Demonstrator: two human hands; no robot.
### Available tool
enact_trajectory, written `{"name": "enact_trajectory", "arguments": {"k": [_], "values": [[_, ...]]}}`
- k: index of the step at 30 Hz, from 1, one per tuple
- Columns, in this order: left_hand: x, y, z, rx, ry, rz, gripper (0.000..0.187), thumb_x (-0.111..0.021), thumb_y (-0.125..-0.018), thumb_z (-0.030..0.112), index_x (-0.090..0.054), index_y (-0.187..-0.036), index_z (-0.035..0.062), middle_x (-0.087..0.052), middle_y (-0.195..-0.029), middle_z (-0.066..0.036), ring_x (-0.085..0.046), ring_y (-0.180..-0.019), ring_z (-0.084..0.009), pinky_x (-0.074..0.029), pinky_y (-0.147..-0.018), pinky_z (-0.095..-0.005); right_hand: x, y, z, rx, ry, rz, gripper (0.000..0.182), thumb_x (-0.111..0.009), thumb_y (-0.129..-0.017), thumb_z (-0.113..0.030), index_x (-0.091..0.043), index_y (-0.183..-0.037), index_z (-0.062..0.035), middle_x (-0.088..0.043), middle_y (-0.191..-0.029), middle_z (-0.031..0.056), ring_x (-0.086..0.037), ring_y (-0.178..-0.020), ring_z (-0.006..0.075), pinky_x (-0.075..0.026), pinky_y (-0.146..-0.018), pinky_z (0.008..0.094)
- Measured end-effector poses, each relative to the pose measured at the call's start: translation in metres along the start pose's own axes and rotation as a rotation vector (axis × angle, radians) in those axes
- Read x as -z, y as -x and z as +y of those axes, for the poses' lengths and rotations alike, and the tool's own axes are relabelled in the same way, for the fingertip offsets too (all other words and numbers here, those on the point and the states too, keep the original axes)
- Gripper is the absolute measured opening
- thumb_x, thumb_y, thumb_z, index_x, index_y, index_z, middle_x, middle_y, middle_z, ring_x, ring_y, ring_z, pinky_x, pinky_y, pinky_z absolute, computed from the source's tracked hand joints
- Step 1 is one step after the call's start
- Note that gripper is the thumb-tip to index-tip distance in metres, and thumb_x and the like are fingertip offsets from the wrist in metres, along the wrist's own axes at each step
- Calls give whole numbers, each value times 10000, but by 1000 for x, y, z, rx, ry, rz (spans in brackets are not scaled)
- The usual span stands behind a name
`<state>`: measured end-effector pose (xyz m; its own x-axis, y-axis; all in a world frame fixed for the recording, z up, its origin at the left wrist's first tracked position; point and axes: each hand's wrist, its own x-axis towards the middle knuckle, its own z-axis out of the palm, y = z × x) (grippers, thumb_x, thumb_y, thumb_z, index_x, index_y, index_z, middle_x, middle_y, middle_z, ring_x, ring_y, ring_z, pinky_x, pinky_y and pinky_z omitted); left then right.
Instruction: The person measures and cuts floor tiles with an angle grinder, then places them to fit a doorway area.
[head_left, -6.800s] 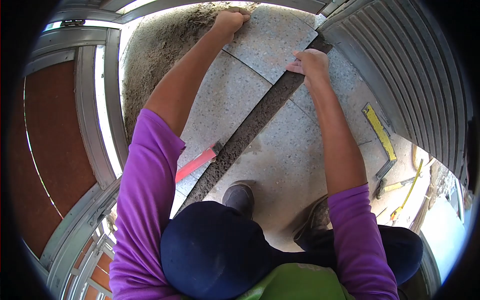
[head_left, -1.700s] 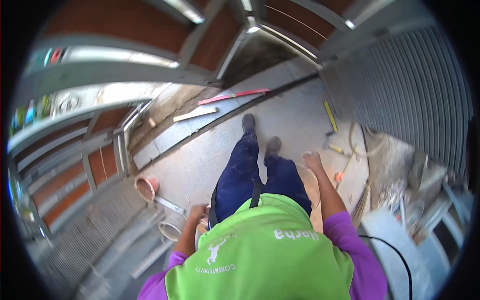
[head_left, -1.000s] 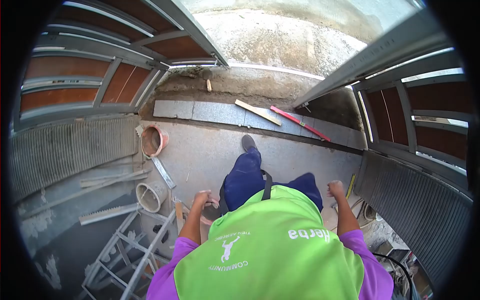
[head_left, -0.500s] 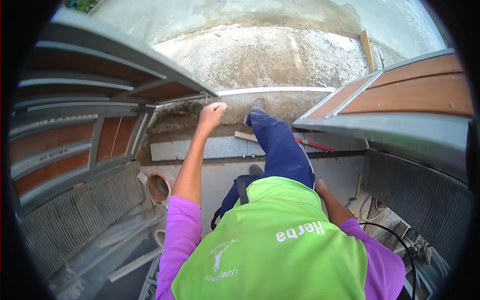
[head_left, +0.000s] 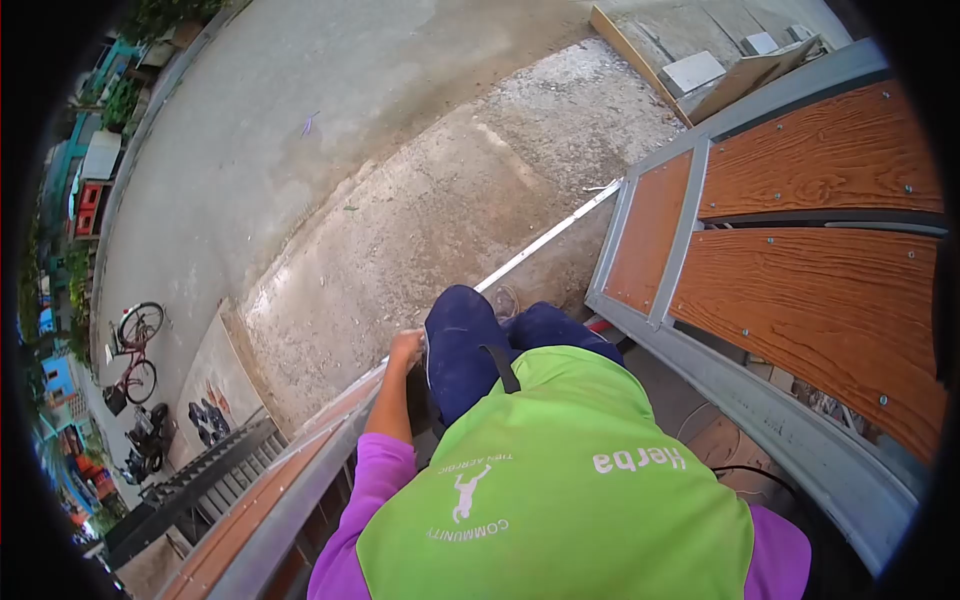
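Observation:
My left hand [head_left: 407, 350] is closed at the free end of the left gate leaf [head_left: 270, 492], which is faced with brown boards on a grey metal frame. Its fingers seem wrapped round that edge, partly hidden from above. My right hand is out of sight behind my body; only the purple sleeve shows on that side. To my right stands the other gate leaf [head_left: 808, 310], with wood-grain boards screwed to a metal frame. A white strip [head_left: 548, 237] crosses the ground between the two leaves, just beyond my bent knees.
A rough concrete ramp [head_left: 400, 230] leads out to the road [head_left: 240, 130]. A bicycle [head_left: 138, 350], a motorbike [head_left: 147, 445] and a pair of slippers [head_left: 208, 422] are off to the left. Pale blocks [head_left: 692, 72] lie beyond a wooden board [head_left: 637, 62] at the upper right.
My view has turned left, bringing the road and bicycle in. My left hand has come to the left leaf's end. My legs have bent, and my right hand has gone out of view.

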<state>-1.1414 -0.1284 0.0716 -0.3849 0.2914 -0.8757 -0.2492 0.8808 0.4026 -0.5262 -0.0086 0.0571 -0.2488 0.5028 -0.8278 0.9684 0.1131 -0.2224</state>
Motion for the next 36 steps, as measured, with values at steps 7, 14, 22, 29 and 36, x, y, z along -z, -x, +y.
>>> {"name": "enact_trajectory", "arguments": {"k": [7, 14, 22, 29, 36], "values": [[54, -14, 80, 117, -60, -17, 192, -620, -937, 245, -719, -960, 82, -673, -838, -46, -636, -717, -204, -501, -604, -383, 27, -35, -65, -138, -215, 42, 339, -606, -859, -356, -807, -899, -85, -760, -956, 205, -752, -909, 355, -575, -794, 495], [112, -125, 167, -59, -290, -115, 292, -649, -964, 285, -721, -1098, 36, -698, -964, -97, -625, -840, -219, -509, -704, -388, 43, -107, -141, -213, -307, 75, 352, -600, -862, -363, -806, -901, -81, -757, -961, 212, -750, -920, 359, -571, -805, 501], [78, -219, 432, 66, -335, -110, 386, -631, -988, 303, -658, -1231, 3, -697, -1060, -123, -665, -929, -249, -575, -783, -427, 114, -186, -217, -217, -307, 78, 366, -593, -865, -371, -805, -903, -75, -755, -966, 221, -747, -933, 365, -566, -818, 508], [-24, -274, 677, -238, -381, -172, 402, -625, -992, 342, -668, -1228, 19, -703, -1024, -106, -664, -892, -196, -575, -762, -357, 191, -297, -218, -214, -338, 117, 378, -587, -868, -378, -804, -905, -71, -753, -971, 229, -745, -943, 369, -562, -829, 514], [-141, -299, 776, -25, -678, -198, 384, -605, -987, 324, -669, -1235, 38, -696, -1009, -103, -659, -857, -226, -552, -694, -385, 268, -410, -196, -609, -1075, 343, 373, -607, -884, -328, -761, -849, 10, -719, -875, 270, -736, -825, 399, -560, -741, 503]]}}
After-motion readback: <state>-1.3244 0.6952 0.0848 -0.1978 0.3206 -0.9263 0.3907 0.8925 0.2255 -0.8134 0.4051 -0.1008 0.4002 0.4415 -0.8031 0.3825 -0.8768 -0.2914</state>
